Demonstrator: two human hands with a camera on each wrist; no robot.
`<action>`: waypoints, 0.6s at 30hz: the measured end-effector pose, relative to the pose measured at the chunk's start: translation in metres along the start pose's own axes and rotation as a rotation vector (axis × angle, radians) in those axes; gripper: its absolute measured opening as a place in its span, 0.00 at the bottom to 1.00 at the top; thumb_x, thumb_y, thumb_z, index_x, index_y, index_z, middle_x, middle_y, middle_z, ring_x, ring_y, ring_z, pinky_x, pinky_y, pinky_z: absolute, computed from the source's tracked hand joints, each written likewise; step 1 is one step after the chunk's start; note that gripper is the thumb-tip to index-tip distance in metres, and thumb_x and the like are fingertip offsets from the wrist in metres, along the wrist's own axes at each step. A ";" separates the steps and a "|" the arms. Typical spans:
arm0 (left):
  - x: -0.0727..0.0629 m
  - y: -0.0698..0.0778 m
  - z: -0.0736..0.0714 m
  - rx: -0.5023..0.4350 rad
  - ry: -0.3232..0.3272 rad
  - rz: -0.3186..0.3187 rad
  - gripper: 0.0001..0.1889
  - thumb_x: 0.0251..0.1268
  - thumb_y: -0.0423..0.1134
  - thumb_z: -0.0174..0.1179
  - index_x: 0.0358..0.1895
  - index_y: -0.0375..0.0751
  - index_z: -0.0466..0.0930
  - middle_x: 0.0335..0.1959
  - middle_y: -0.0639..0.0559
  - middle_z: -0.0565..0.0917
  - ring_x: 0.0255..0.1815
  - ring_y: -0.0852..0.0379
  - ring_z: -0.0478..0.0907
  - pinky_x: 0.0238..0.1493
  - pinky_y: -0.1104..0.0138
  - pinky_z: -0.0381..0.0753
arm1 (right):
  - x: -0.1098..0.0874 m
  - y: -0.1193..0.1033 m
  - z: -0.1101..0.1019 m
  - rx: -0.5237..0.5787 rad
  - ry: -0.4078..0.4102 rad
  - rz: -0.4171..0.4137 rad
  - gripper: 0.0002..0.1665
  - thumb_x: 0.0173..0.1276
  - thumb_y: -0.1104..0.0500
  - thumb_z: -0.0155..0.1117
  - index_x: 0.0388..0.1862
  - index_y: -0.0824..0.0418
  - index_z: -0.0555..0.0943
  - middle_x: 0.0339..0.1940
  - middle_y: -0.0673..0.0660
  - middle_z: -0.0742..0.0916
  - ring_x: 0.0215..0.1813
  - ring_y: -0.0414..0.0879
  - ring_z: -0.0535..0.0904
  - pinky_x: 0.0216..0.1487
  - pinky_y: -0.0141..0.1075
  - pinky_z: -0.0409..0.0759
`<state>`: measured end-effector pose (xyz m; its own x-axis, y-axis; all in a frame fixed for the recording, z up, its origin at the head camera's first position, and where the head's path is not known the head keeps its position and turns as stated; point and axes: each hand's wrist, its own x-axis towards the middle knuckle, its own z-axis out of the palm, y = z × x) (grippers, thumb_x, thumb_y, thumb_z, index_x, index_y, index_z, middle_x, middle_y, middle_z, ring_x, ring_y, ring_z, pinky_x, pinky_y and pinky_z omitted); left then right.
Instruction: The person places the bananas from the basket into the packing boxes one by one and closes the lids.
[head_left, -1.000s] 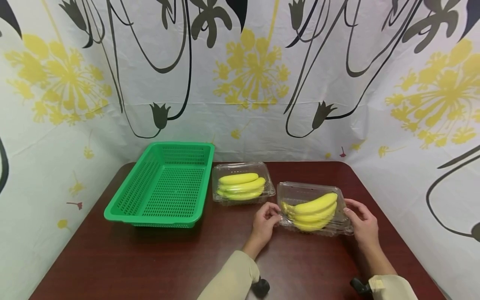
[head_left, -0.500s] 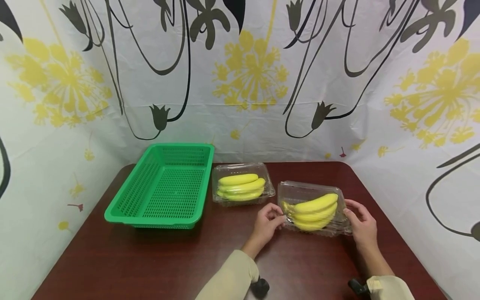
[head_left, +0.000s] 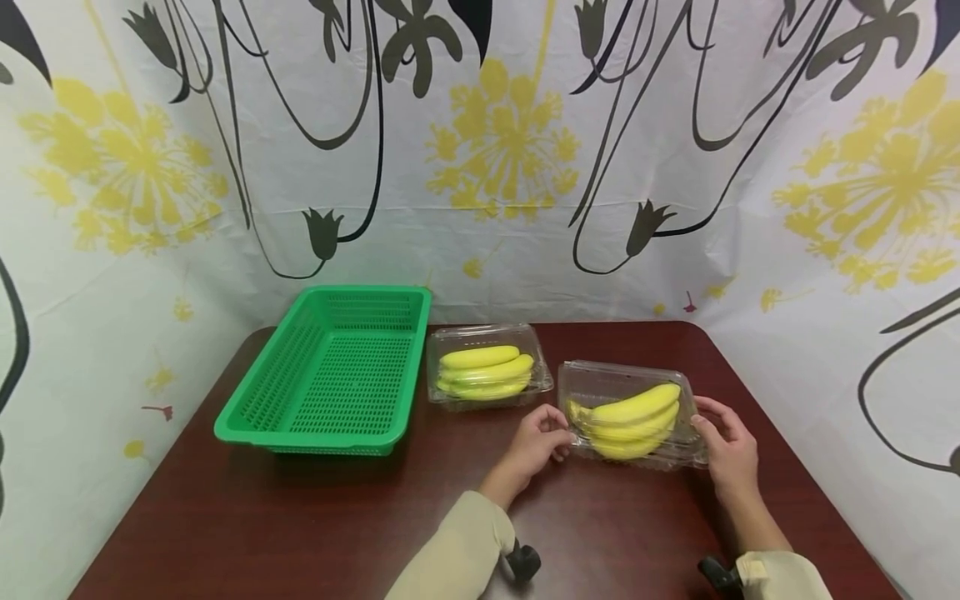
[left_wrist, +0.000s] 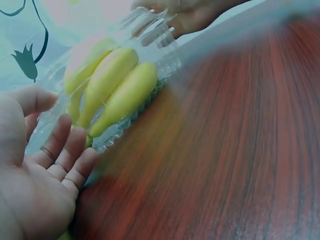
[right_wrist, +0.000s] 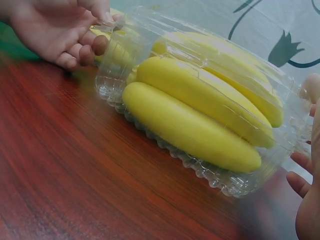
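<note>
A clear plastic clamshell box (head_left: 600, 382) with a bunch of yellow bananas (head_left: 628, 423) inside stands at the right of the table, its lid down. My left hand (head_left: 534, 448) pinches its left front corner between thumb and forefinger; the other fingers are loosely spread below, as the right wrist view shows. At the opposite end, my right hand (head_left: 731, 454) grips the right edge with thumb and fingers. The right wrist view has the box's ribbed bottom edge (right_wrist: 190, 162) close to the tabletop; whether it touches cannot be told.
Behind and left of the held box sits a second clear clamshell (head_left: 465, 335), also with bananas (head_left: 483, 371) in it. A green perforated plastic basket (head_left: 307, 437) stands at the left of the dark red wooden table (head_left: 300, 525). Patterned cloth (head_left: 510, 275) hangs behind the table.
My left hand has slid slightly right along the box's corner, and its lower fingers have loosened. The right hand and both boxes stay almost in place.
</note>
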<state>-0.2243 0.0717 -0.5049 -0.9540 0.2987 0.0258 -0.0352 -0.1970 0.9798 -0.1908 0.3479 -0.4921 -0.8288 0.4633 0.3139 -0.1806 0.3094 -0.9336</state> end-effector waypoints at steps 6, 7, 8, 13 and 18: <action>-0.001 0.005 0.001 0.011 -0.010 -0.052 0.08 0.56 0.26 0.60 0.36 0.38 0.73 0.18 0.51 0.77 0.14 0.59 0.72 0.15 0.71 0.69 | -0.001 -0.001 0.000 -0.025 0.007 0.022 0.19 0.69 0.64 0.62 0.59 0.67 0.78 0.41 0.39 0.84 0.43 0.33 0.77 0.39 0.21 0.71; -0.001 0.005 0.001 0.016 -0.005 -0.057 0.08 0.56 0.26 0.61 0.36 0.38 0.73 0.17 0.52 0.77 0.14 0.59 0.72 0.14 0.71 0.69 | -0.001 -0.001 0.000 -0.022 0.009 0.027 0.19 0.69 0.64 0.62 0.59 0.67 0.78 0.41 0.38 0.84 0.43 0.33 0.77 0.38 0.21 0.71; 0.000 0.006 0.002 0.022 -0.002 -0.060 0.08 0.56 0.26 0.61 0.36 0.39 0.73 0.17 0.52 0.77 0.13 0.59 0.71 0.13 0.72 0.68 | -0.001 -0.001 0.000 -0.015 0.011 0.030 0.19 0.69 0.64 0.62 0.58 0.67 0.78 0.41 0.38 0.84 0.43 0.33 0.77 0.37 0.21 0.71; 0.000 0.007 0.003 0.030 0.027 -0.085 0.08 0.54 0.25 0.61 0.34 0.40 0.74 0.16 0.52 0.77 0.12 0.60 0.69 0.11 0.72 0.65 | 0.000 -0.002 0.000 -0.016 0.018 0.031 0.19 0.69 0.65 0.62 0.58 0.67 0.79 0.40 0.38 0.84 0.42 0.33 0.77 0.37 0.21 0.72; 0.000 0.009 0.006 0.030 0.068 -0.103 0.08 0.52 0.24 0.60 0.31 0.40 0.75 0.15 0.52 0.77 0.11 0.61 0.68 0.11 0.72 0.64 | -0.001 -0.008 0.002 -0.150 0.061 0.013 0.18 0.69 0.58 0.63 0.55 0.65 0.81 0.42 0.37 0.81 0.46 0.32 0.74 0.42 0.22 0.67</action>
<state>-0.2226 0.0754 -0.4949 -0.9640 0.2512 -0.0875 -0.1258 -0.1404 0.9821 -0.1894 0.3435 -0.4854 -0.7957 0.5165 0.3163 -0.0853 0.4215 -0.9028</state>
